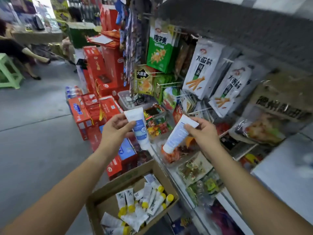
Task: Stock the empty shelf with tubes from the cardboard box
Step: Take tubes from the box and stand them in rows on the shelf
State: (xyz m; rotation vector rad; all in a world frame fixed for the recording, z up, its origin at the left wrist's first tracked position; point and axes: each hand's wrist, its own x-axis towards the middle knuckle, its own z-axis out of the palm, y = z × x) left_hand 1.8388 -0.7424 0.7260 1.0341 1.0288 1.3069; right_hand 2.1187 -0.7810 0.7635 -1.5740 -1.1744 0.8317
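My left hand (115, 129) grips a white and blue tube (139, 131) near its flat crimped end, cap pointing down. My right hand (203, 133) pinches a second white tube (176, 134) by its crimped end, and it hangs tilted down to the left. Both tubes are held in the air in front of the snack shelves. Below them an open cardboard box (105, 192) stands on the floor, holding several white tubes with yellow caps (149, 197). No empty shelf shows in this view.
Shelves (171, 167) on the right carry packed snacks, with snack bags hanging on hooks (201, 70) above. Red gift boxes (105, 78) are stacked on the floor ahead. A green stool (8, 72) and a person's legs are at far left. Grey floor (37, 133) lies to the left.
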